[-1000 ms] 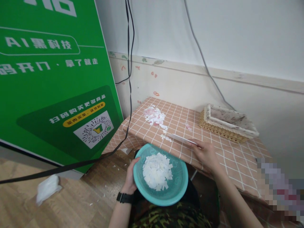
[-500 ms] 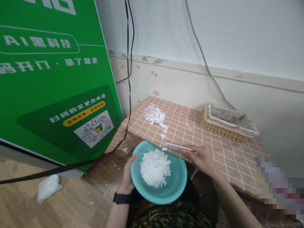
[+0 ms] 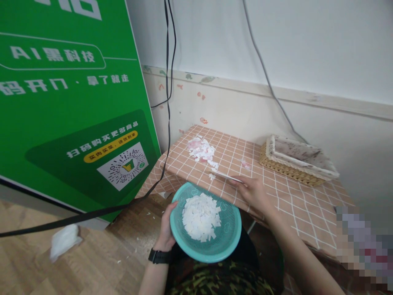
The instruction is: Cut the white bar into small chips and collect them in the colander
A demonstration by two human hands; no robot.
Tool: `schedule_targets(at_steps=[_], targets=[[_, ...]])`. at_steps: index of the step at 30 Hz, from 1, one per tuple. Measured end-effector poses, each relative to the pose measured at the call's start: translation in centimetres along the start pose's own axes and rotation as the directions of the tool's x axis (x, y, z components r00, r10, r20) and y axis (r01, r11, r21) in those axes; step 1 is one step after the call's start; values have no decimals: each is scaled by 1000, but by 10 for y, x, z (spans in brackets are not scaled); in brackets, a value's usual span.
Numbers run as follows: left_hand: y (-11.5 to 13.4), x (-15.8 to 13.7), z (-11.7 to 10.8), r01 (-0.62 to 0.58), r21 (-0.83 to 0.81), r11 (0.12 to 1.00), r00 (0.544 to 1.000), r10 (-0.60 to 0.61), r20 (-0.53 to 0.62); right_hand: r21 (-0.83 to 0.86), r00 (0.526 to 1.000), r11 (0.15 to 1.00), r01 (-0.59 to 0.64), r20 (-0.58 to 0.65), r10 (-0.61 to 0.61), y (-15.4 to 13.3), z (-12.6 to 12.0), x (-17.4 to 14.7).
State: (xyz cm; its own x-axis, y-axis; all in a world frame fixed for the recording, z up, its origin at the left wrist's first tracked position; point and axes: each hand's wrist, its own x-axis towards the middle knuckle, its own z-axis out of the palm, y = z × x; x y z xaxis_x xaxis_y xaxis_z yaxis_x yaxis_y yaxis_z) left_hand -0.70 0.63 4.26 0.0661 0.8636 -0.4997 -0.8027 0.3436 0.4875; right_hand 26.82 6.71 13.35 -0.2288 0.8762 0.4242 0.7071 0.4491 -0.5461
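Observation:
My left hand (image 3: 167, 227) grips the left rim of a turquoise plastic colander (image 3: 205, 255), fingers underneath and thumb on the edge. A heap of small white paper scraps (image 3: 201, 216) lies inside it. My right hand (image 3: 250, 189) is closed on a thin, flat white piece (image 3: 225, 176), seen almost edge-on, so its exact kind is unclear. The tip of that piece is over the table near a few stray scraps (image 3: 211, 176). Farther back on the checked tablecloth lies a pile of white and pinkish scraps (image 3: 201, 149).
A cloth-lined wicker basket (image 3: 291, 171) stands on the table (image 3: 233, 143) at the right. A black strap (image 3: 167, 135) hangs in front of the green cabinet (image 3: 70, 102) on the left. Crumpled white plastic (image 3: 65, 241) and scattered bits lie on the floor.
My right hand has moved forward from the colander's rim, carrying the flat white piece over the table toward the scraps. My left hand and the colander stay nearly the same.

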Motion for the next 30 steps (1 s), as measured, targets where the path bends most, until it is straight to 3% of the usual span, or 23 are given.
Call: schedule_targets(at_steps=[6,11,21,30], targets=[[0,4,-7,22,-26,999,1000,-23,-9,86,994,996,-26,106,16,-12,-10,-10],[0,4,-6,40,-10,999,999,-40,-32,16,995,996,-85,-51,86,4,-9,1],[3,-1,-1,31,-7,1000,999,-31,-19,-172,974,976,-131,-206,94,5,1,11],[4,-1,0,21,7,1000,999,-21,-27,-122,998,991,-59,-41,54,8,1,16]])
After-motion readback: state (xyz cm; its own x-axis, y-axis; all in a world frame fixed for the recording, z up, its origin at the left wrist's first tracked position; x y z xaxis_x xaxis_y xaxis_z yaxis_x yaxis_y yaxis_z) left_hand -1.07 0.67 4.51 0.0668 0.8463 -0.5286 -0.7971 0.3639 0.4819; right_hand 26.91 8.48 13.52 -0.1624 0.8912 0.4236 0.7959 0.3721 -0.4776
